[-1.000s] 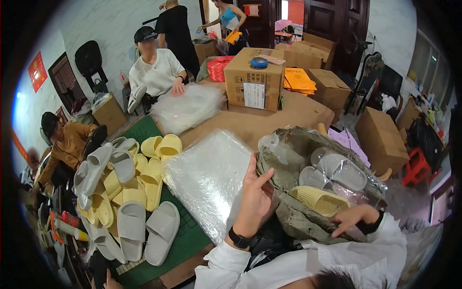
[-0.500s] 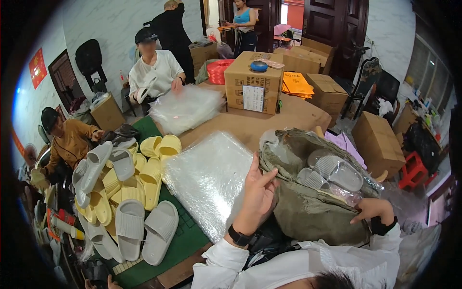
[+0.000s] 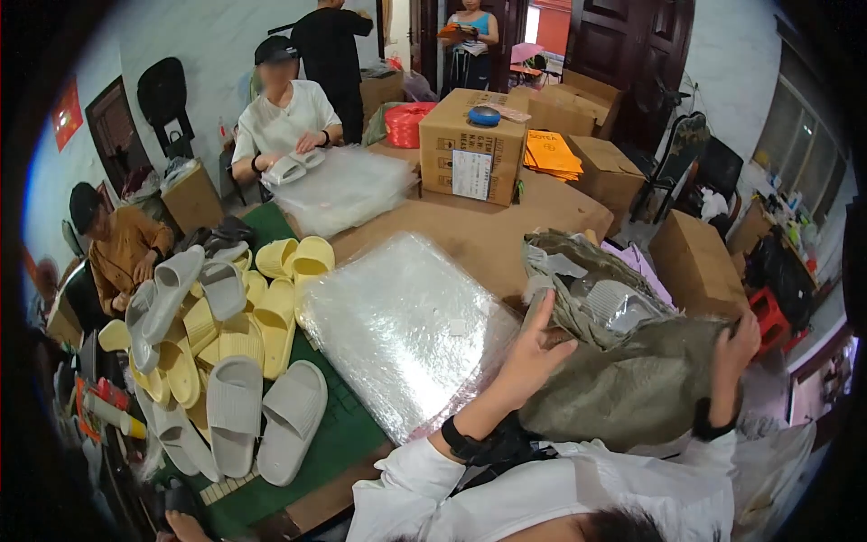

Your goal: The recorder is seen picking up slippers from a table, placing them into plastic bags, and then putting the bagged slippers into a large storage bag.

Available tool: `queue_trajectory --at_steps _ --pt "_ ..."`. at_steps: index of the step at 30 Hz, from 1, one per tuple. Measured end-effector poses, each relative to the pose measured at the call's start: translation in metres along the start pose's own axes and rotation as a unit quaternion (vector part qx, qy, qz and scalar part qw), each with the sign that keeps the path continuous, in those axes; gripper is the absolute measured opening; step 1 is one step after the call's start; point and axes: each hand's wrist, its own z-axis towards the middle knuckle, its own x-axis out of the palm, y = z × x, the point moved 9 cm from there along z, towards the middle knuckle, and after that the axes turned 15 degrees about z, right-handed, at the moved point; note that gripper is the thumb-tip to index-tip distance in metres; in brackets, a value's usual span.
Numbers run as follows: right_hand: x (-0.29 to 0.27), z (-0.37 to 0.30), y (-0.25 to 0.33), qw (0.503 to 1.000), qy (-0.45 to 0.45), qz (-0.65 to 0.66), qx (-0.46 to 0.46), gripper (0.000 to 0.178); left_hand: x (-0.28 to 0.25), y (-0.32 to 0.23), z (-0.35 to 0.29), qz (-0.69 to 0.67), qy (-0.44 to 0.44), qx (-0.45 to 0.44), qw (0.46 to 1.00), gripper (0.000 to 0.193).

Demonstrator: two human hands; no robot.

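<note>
A dull green woven sack (image 3: 623, 388) stands open at my front right. Inside its mouth, grey ribbed slippers (image 3: 623, 303) show, wrapped in clear plastic. My left hand (image 3: 533, 361) is at the sack's left rim with thumb and forefinger spread; its other fingers are partly hidden. At the right side of the sack, my right hand (image 3: 736, 352) grips the raised edge of the cloth, slightly blurred. A stack of clear plastic bags (image 3: 411, 334) lies on the table just left of my left hand.
Yellow slippers (image 3: 275, 316) and grey slippers (image 3: 237, 411) are piled on the green mat (image 3: 339, 406). A taped carton (image 3: 474, 149), more clear bags (image 3: 348, 194) and orange packets (image 3: 553, 155) sit farther back. Across the table a person in white (image 3: 287, 122) holds grey slippers.
My right hand has moved up and away, drawing the sack's near cloth upward over part of the slippers. My left hand has shifted right. The person across has brought slippers down onto the bags.
</note>
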Motion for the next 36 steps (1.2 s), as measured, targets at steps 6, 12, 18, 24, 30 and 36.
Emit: queue_trajectory --at_steps 6,12,18,24,30,36 --pt "-0.024 -0.073 0.282 0.721 0.329 0.572 -0.21 0.028 -0.025 -0.006 -0.008 -0.123 -0.024 0.004 0.992 0.08" --pt "-0.047 -0.103 0.395 0.411 0.456 0.726 -0.309 0.023 -0.057 0.008 -0.02 -0.114 -0.058 0.01 0.992 0.076" --pt "0.011 -0.121 0.475 0.378 0.512 0.746 -0.195 0.023 -0.113 0.034 -0.086 0.176 -0.138 0.124 0.967 0.066" --pt "0.09 -0.127 0.483 0.694 0.345 0.543 -0.324 0.038 -0.139 0.019 -0.139 0.77 -0.312 -0.106 0.546 0.049" --pt "0.13 -0.165 0.385 0.82 0.418 0.218 -0.325 0.049 -0.143 0.041 -0.168 0.803 -0.255 -0.207 0.498 0.052" --pt "0.266 -0.218 0.253 0.773 0.588 0.234 -0.039 0.046 -0.153 0.072 -0.171 0.799 -0.226 -0.22 0.511 0.053"
